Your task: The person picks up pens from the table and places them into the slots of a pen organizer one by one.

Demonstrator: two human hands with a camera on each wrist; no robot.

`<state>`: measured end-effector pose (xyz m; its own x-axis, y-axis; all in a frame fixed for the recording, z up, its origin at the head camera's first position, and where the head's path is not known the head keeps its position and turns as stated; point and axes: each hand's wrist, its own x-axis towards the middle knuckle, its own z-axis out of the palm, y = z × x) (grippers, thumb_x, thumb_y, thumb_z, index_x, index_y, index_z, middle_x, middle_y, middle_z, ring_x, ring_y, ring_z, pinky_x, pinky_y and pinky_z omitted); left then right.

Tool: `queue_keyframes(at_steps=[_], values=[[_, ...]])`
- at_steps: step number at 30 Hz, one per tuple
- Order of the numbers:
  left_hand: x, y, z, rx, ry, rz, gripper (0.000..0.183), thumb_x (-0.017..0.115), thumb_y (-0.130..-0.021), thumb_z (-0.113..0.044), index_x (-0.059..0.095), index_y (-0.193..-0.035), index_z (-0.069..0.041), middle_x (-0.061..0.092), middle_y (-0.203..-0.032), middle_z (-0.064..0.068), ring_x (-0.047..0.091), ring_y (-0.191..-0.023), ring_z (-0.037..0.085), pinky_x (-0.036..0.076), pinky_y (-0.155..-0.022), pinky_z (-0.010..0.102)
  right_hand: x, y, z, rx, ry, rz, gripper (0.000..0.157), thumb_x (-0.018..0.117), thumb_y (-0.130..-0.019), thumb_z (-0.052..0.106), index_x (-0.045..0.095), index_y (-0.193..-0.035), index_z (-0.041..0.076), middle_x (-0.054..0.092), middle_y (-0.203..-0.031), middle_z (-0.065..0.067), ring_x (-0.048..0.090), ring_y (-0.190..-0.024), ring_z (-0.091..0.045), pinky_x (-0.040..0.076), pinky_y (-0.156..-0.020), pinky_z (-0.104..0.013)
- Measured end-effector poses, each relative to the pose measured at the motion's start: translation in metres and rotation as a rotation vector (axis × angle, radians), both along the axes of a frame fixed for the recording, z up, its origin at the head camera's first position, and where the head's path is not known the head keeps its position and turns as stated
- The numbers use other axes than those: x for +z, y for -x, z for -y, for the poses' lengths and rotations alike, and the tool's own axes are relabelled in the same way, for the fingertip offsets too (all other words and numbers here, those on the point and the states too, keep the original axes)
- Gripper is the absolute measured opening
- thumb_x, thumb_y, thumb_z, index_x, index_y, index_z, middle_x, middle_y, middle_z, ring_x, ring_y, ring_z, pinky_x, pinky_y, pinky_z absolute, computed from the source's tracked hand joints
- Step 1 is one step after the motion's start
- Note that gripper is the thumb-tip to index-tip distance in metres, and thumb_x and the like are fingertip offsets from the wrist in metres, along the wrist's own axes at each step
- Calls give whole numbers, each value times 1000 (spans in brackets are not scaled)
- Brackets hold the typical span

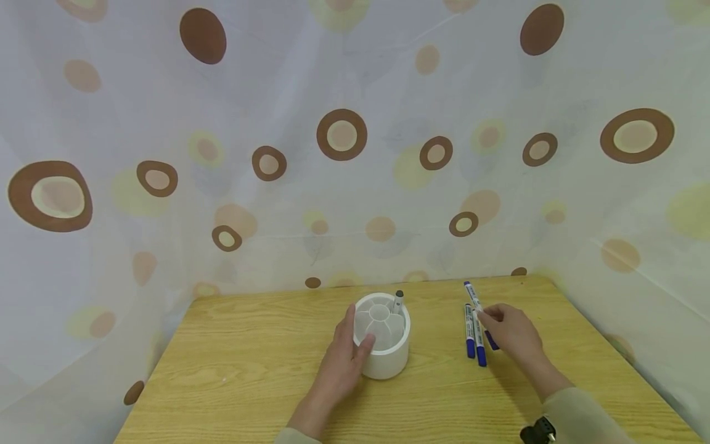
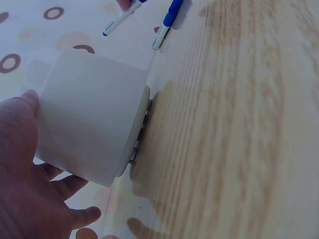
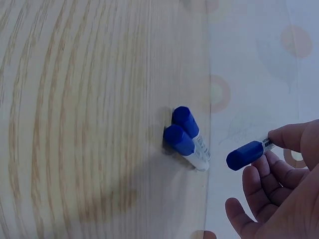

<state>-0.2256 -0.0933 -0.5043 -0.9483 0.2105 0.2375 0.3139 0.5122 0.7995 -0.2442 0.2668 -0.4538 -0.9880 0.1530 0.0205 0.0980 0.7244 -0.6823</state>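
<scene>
My left hand [image 1: 339, 362] holds a round white pen organizer [image 1: 388, 365] on its left side, thumb over the rim. Clear dividers split its top into several compartments around a central ring. A dark-tipped marker [image 1: 398, 302] stands in its back right compartment. To the right, my right hand [image 1: 516, 336] pinches a white marker with a blue cap [image 3: 245, 155] between thumb and fingers, raised over the table. Below it two more blue-capped markers, one on the left [image 1: 469, 331] and one on the right [image 1: 479, 346], lie side by side on the table.
The wooden table [image 1: 249, 364] stands against a pale curtain [image 1: 377, 203] patterned with brown and yellow spots, which also runs along both sides. A small black object [image 1: 538, 430] is at the right sleeve's cuff.
</scene>
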Motion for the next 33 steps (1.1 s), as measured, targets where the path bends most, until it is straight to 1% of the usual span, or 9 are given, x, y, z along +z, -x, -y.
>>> queue_keyframes(at_steps=[2,3,6,9,12,16,23,29,33], values=[[-1,0,0,0,-1,-1,81,47,-118,-52,14,-177,-8,31,-175,26,41,-156,48,34,-126,67,0,0,2,4,3,-4,49,60,-115,33,66,-137,-10,75,-117,-22,71,-94,-27,58,-75,-42],[-1,0,0,0,-1,0,81,47,-118,-53,14,-177,-8,30,-175,25,41,-156,48,34,-126,67,1,0,4,7,2,-6,48,60,-115,33,66,-137,-10,75,-118,-22,71,-96,-28,58,-76,-42],[-1,1,0,0,0,-3,81,46,-117,-53,14,-178,-9,30,-176,25,40,-156,48,34,-126,67,4,0,9,16,4,-12,49,60,-115,33,66,-138,-9,74,-124,-26,71,-104,-35,60,-84,-50],[-1,1,0,2,2,-7,82,46,-118,-54,14,-177,-8,30,-176,25,40,-156,48,34,-126,66,9,-2,15,20,7,-12,50,60,-115,35,66,-139,-9,72,-130,-28,69,-115,-42,59,-92,-58],[-1,1,0,2,3,-8,81,46,-118,-53,14,-177,-8,30,-176,26,40,-156,48,34,-126,66,13,-4,20,23,24,-8,51,60,-115,36,65,-140,-9,70,-132,-29,67,-119,-45,57,-95,-61],[0,0,0,-1,5,-2,81,46,-118,-53,13,-178,-9,29,-176,25,39,-157,48,33,-126,66,17,-7,26,39,37,-22,49,61,-115,34,66,-138,-9,72,-129,-28,67,-119,-45,57,-96,-61],[0,0,0,1,9,2,83,45,-117,-55,13,-178,-9,29,-176,26,39,-157,49,34,-126,67,21,-11,37,60,58,-37,46,62,-114,32,67,-138,-8,75,-123,-23,69,-114,-39,59,-92,-56],[-1,0,0,3,4,-2,82,46,-117,-54,14,-178,-9,30,-176,25,40,-156,49,34,-126,67,25,-14,45,76,88,-34,49,61,-115,33,65,-140,-9,73,-126,-23,69,-115,-38,60,-94,-56],[0,0,0,4,5,3,82,47,-117,-54,14,-178,-9,30,-176,25,40,-156,49,34,-126,67,27,-16,49,85,95,-45,50,62,-115,36,65,-140,-7,73,-127,-22,69,-117,-38,59,-97,-58]])
